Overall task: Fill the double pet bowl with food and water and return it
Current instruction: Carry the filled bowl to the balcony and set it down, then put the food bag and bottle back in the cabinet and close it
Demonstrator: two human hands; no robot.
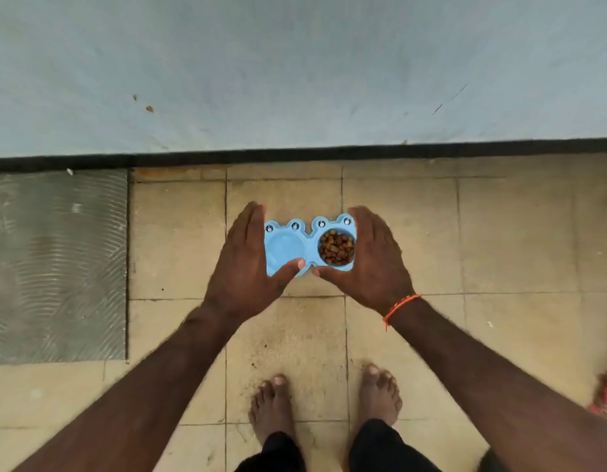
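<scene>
Hands frame the light blue double pet bowl (310, 246) at the middle of the head view, above tan floor tiles (499, 233). Left hand (247, 264) clasps the bowl's left end, thumb on the near rim; right hand (370, 260) clasps the right end likewise. Brown kibble (336, 247) fills the right compartment; whether the left holds water is unclear. 2 bare feet (325, 400) show at lower center, a grey mat (57, 267) at left.

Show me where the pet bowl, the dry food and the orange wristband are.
pet bowl (285, 248): head view, floor of its left compartment.
dry food (336, 248): head view, middle of the brown heap in the right compartment.
orange wristband (399, 305): head view, on the band at the right wrist.
</scene>
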